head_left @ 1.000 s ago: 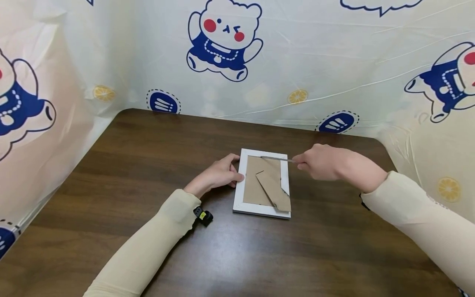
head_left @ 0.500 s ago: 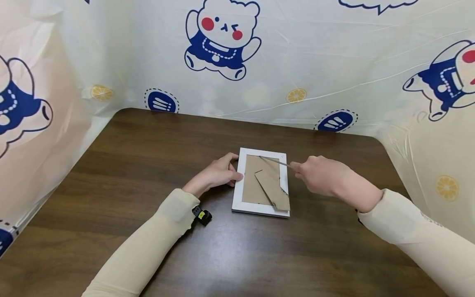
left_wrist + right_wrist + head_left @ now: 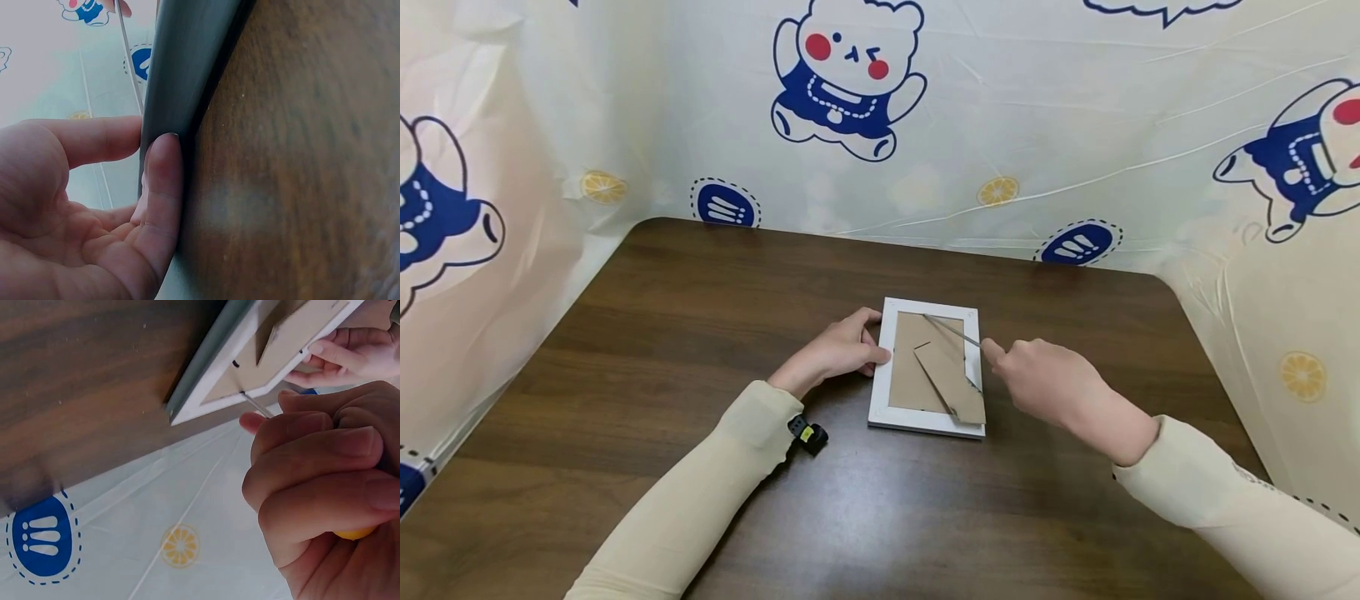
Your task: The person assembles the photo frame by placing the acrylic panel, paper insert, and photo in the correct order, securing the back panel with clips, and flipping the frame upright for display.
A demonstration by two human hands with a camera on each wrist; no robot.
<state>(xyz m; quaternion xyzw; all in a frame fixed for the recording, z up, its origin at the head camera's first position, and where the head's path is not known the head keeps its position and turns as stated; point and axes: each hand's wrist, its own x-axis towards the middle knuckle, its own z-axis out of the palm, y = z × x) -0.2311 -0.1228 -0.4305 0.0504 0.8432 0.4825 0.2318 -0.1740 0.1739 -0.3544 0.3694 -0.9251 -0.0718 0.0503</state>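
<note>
A white picture frame [image 3: 884,392] lies back side up on the table, its brown backing board [image 3: 907,375] and slanted stand leg [image 3: 957,387] showing. My left hand [image 3: 842,348] grips its left side, thumb on the border; in the left wrist view, curled fingers [image 3: 164,187] press the frame's side [image 3: 187,69]. My right hand [image 3: 1048,379] holds a screwdriver [image 3: 952,330] whose thin metal shaft crosses the right border. Its tip meets the board's far edge at a small dark tab. In the right wrist view a yellow handle end [image 3: 355,533] peeks from under curled fingers; most of the handle is hidden.
The brown wooden table [image 3: 700,308] extends around the frame. A white curtain [image 3: 1000,100] printed with bears hangs behind it and at both sides. A black wrist camera [image 3: 809,436] sits at the left sleeve cuff, just above the tabletop.
My right hand has moved down and slightly left, tilting the screwdriver shaft more steeply while its tip stays at the same edge of the board. The left hand and frame keep their place.
</note>
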